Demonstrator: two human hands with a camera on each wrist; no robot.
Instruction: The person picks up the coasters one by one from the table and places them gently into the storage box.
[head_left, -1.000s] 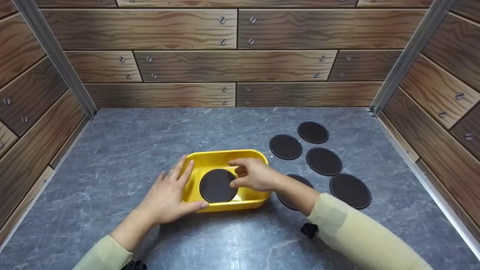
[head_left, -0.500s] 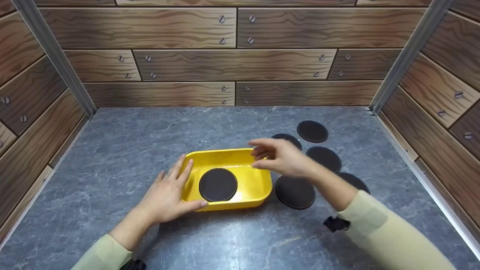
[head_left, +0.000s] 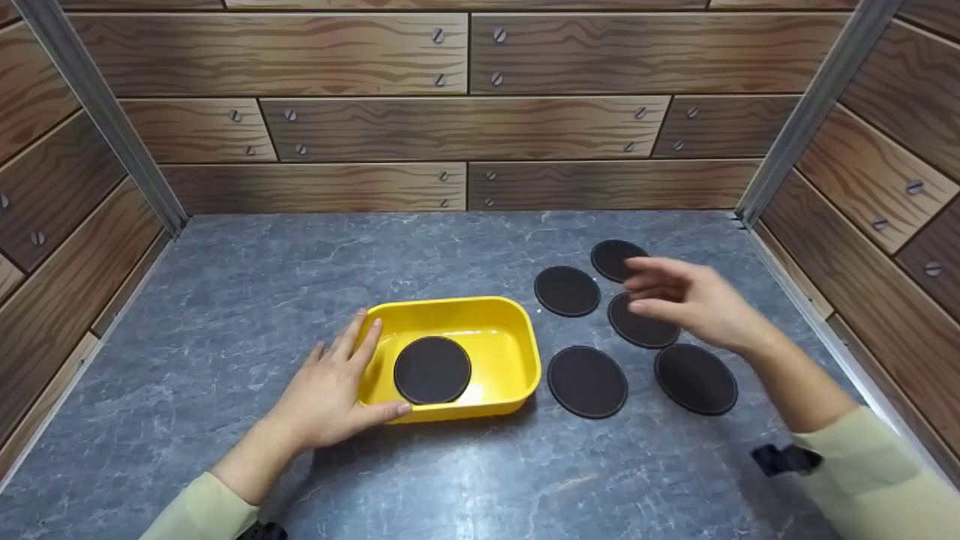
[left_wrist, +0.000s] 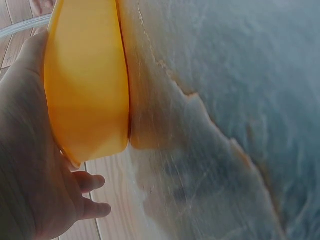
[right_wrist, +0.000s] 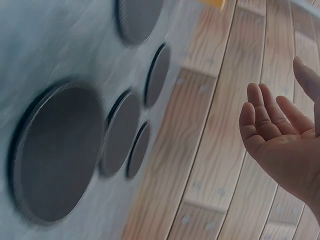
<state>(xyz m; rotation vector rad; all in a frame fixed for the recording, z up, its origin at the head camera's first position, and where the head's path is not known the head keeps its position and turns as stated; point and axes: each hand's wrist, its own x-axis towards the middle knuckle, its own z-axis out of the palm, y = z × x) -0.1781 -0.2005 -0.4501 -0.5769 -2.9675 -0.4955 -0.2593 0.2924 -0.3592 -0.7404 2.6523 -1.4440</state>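
A yellow plastic tub (head_left: 517, 409) stands on the table, with one round black coaster (head_left: 433, 370) lying flat inside it. My left hand (head_left: 326, 397) rests on the tub's left end, fingers spread over the left rim and thumb along the near rim. In the left wrist view, the tub's outer wall (left_wrist: 90, 85) is beside the palm. My right hand (head_left: 694, 300) hovers with nothing in it over the back right coasters, partly covering a far coaster (head_left: 615, 259) and a middle coaster (head_left: 643, 322). Its fingers are slightly bent in the right wrist view.
Other black coasters lie flat right of the tub: a near coaster (head_left: 587, 381), a left back coaster (head_left: 567, 291) and a right coaster (head_left: 696, 379). Wood-patterned walls (head_left: 315, 187) enclose the grey marbled table (head_left: 285, 277) at the back and sides.
My right hand has moved from inside the tub, beside the coaster there, out to the right and over the loose coasters. The left hand has stayed on the tub.
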